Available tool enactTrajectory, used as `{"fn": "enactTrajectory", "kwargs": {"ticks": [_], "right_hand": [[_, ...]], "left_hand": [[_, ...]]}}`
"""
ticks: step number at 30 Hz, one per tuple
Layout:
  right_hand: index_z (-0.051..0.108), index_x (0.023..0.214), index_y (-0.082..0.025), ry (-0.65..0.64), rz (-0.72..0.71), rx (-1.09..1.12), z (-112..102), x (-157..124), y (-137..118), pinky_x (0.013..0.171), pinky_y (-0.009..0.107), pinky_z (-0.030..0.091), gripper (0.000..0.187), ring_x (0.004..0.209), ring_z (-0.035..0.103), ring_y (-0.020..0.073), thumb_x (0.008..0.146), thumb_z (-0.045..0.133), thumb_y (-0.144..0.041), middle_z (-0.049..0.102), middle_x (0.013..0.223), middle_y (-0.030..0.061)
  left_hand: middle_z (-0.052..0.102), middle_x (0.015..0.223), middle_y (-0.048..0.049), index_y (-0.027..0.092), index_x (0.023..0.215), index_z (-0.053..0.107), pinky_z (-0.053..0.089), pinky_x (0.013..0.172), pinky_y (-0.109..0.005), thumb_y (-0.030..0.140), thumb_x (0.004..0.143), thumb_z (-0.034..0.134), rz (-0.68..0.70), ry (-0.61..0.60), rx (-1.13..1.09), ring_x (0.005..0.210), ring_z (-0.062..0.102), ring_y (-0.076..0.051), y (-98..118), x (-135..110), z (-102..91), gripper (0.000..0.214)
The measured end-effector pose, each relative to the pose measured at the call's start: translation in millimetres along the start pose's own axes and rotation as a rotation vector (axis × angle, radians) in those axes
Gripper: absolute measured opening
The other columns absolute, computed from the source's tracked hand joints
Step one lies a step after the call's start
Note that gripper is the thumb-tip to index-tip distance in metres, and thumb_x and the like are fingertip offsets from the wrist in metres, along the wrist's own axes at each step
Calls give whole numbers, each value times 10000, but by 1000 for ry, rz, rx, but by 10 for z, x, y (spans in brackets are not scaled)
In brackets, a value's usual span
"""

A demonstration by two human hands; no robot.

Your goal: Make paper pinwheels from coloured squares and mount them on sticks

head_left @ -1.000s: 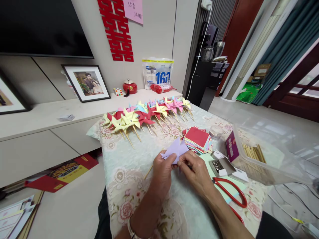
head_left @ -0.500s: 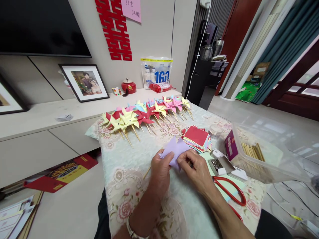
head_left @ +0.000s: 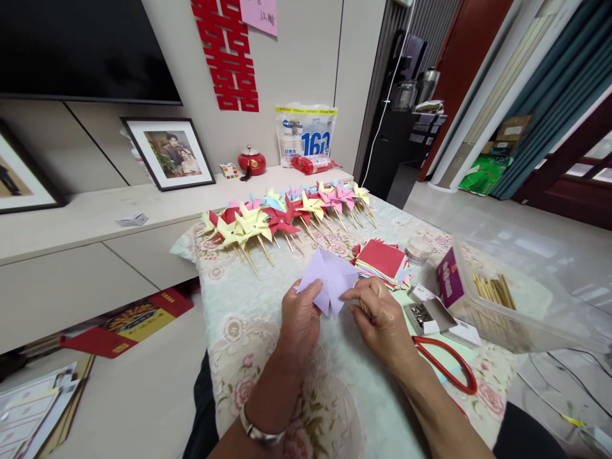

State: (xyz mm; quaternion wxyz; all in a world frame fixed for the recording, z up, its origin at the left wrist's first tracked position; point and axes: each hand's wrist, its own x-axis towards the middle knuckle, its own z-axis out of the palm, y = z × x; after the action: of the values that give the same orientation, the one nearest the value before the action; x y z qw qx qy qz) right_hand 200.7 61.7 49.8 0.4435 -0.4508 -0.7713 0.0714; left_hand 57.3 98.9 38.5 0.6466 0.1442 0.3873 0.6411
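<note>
My left hand (head_left: 301, 312) pinches a lilac paper square (head_left: 329, 275), thumb on top and fingers beneath. Slits run in from its corners, and the sheet lies nearly flat in the air over the table. At its right edge is my right hand (head_left: 377, 312), with the index fingertip at the paper and the other fingers curled. A small slim object shows in those curled fingers, too hidden to name. Beyond both hands lie several finished paper pinwheels (head_left: 282, 220) on sticks, in yellow, red, pink and blue.
A stack of coloured paper squares (head_left: 382, 260) lies right of the paper. Nearby are a small box of metal fasteners (head_left: 423, 315), red-handled scissors (head_left: 449, 363), a round clear container (head_left: 419, 248) and a plastic bin (head_left: 521, 331) of wooden sticks. A floral cloth (head_left: 268, 357) covers the table.
The lilac paper was bent up with both hands on it; now it is spread flatter. My right hand has drawn back to its right edge. The view has shifted slightly.
</note>
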Motion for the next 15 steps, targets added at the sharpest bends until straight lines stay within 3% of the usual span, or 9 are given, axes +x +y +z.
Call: {"fn": "enactTrajectory", "kwargs": {"ticks": [8,15], "right_hand": [[679,918,-225,9,13,-37,10,-10,20,691,321,479,263,825,576,208,856,528,-18,567,838,38],[687,889,-233,17,78,0,21,-23,81,657,304,460,214,776,583,198,887,552,-67,567,786,25]], "left_hand": [[714,746,-10,151,835,639,505,711,-309,213,529,850,5,-17,25,665,659,-165,-14,-67,47,377],[703,727,-3,151,857,641,497,664,-297,214,548,832,87,-29,113,644,640,-165,-34,-98,59,369]]}}
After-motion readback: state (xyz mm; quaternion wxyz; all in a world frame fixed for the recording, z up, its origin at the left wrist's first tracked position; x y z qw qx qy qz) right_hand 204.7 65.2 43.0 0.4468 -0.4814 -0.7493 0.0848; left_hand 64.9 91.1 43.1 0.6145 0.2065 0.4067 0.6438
